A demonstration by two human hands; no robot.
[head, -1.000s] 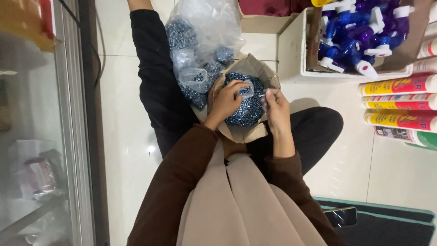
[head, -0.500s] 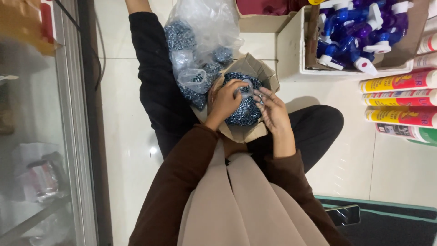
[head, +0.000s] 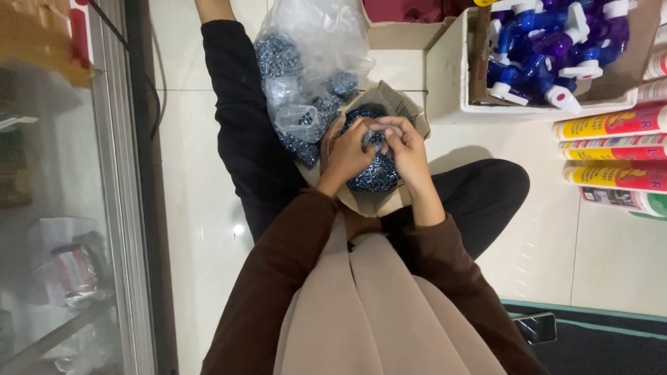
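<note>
Screws (head: 375, 173) under both hands

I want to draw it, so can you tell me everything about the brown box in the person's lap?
The brown cardboard box sits open on the person's lap, flaps spread. It looks like plain, slightly bent cardboard and holds a heap of small bluish metal pieces. The left hand and right hand meet over the heap. A clear plastic bag leans against its far-left side.
</note>
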